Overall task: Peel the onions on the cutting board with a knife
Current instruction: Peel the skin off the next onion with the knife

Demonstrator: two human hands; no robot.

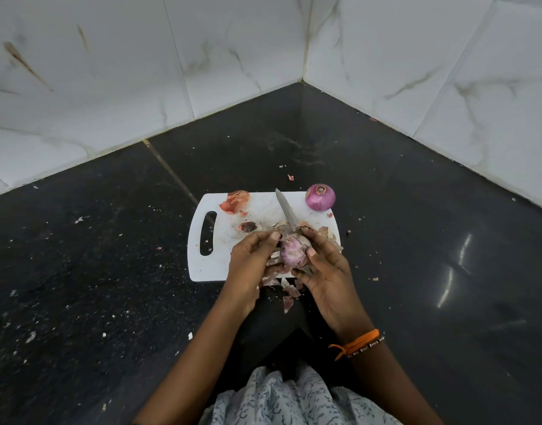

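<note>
Over the near edge of the white cutting board (263, 207), my left hand (251, 262) grips a partly peeled, pale purple onion (291, 253) from the left. My right hand (328, 274) holds the knife (285, 210). Its handle is hidden in my fingers, its blade points away over the board, and my thumb rests on the onion's right side. Loose skin hangs around the onion. A second, peeled purple onion (320, 197) sits at the board's far right corner.
Dry onion skins (236, 201) lie on the board's far left, and more scraps (288, 297) lie on the black stone floor just below my hands. White marble walls meet in a corner behind the board. Small crumbs are scattered across the floor.
</note>
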